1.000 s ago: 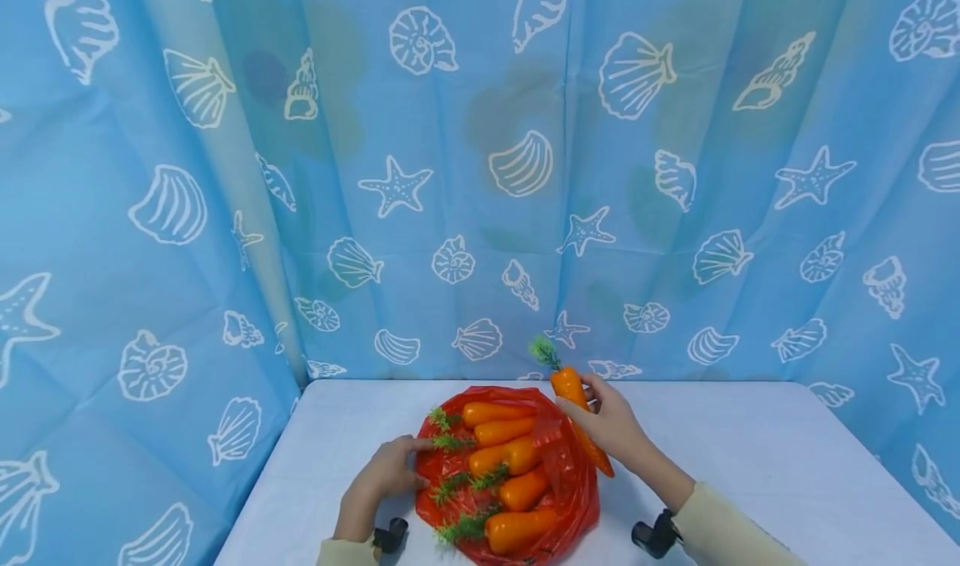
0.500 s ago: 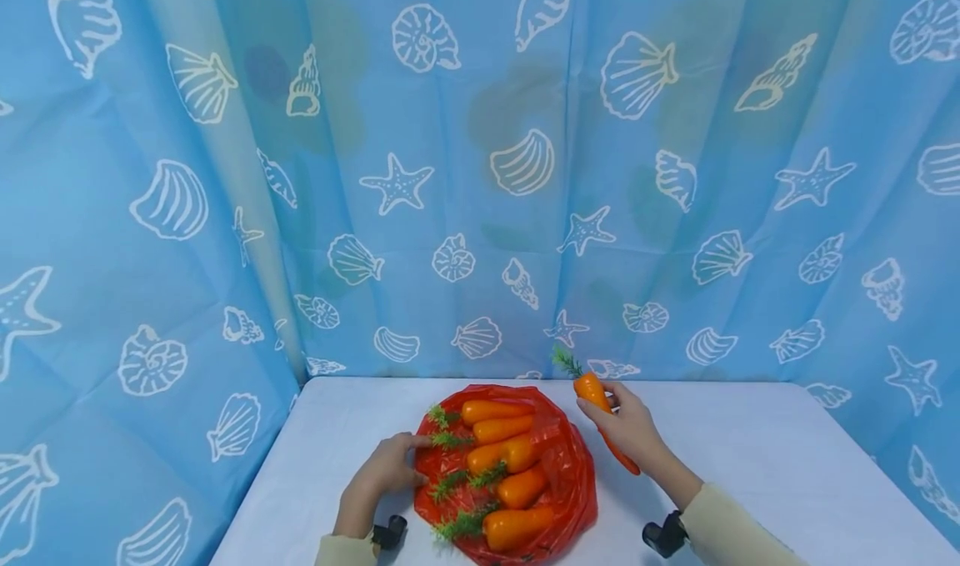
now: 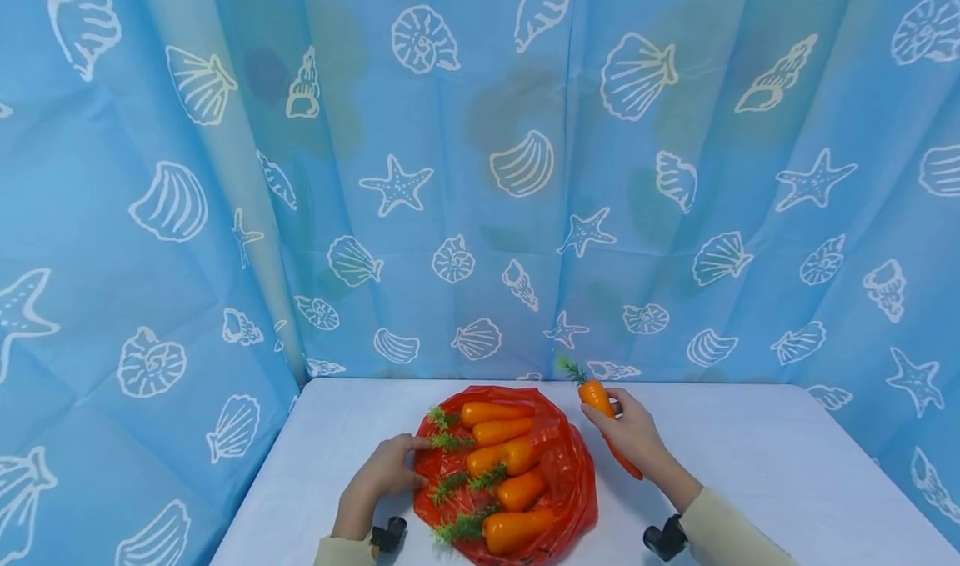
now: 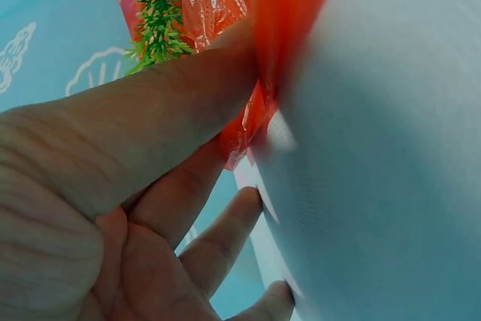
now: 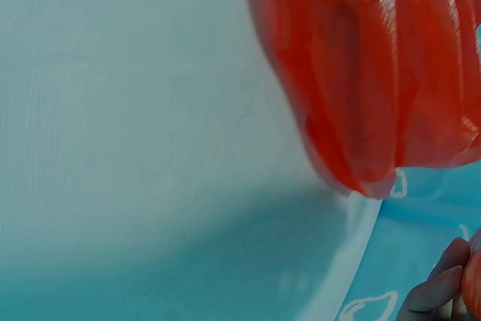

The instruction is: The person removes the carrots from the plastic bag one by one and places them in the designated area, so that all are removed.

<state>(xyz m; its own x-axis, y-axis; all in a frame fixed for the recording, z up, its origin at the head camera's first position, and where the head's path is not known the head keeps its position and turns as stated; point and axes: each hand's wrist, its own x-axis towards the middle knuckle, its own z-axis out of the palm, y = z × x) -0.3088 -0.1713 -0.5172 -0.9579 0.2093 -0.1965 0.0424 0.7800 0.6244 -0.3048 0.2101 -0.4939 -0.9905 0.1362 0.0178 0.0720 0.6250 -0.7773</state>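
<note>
A red plastic bag [image 3: 579, 487] lies spread on the white table, with several orange toy carrots [image 3: 517, 533] in it, their green tops toward the left. My left hand [image 3: 384, 473] is at the bag's left edge. In the left wrist view its thumb and index finger pinch the red plastic [image 4: 289, 13], while the other fingers reach down to the tabletop. Right of the bag, my right hand [image 3: 637, 437] grips one carrot [image 3: 595, 396], its leafy top pointing up and away and its tip toward the front. Only the fingers and a bit of that carrot [image 5: 473, 283] show in the right wrist view.
The white table [image 3: 757, 458] ends at the back against a blue curtain [image 3: 465, 174] with white shells and starfish. Another stretch of curtain hangs along the left side. A small black camera [image 3: 664, 538] sits on the right wrist, and one [image 3: 388, 534] on the left.
My right hand has carried the carrot to the right, from over the bag's edge to beside the bag, and slightly toward the front lately. The left hand stays at the bag.
</note>
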